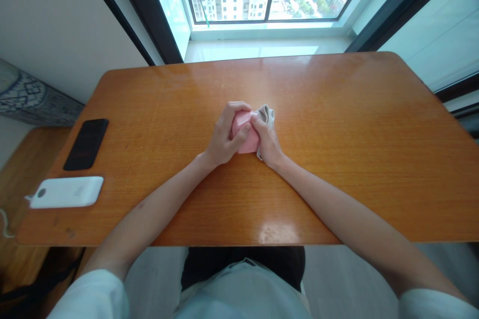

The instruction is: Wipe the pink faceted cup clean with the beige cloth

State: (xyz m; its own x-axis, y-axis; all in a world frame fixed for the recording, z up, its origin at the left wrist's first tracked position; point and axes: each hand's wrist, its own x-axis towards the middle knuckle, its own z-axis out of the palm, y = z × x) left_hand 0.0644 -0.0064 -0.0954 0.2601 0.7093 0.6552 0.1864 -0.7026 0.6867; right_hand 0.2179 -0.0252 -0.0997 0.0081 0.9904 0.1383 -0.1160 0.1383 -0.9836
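At the middle of the wooden table (337,124) both hands meet around a small pink object (244,120). My left hand (224,134) wraps its fingers over the pink object from the left. My right hand (266,140) grips it from the right and also holds a grey-beige cloth (266,112) that sticks out past the fingers. Most of the pink object is hidden by the fingers.
A black phone (86,143) lies face up near the table's left edge. A white power bank (67,192) lies just in front of it. A window sill (262,47) runs behind the table. A patterned cushion (26,99) sits at far left.
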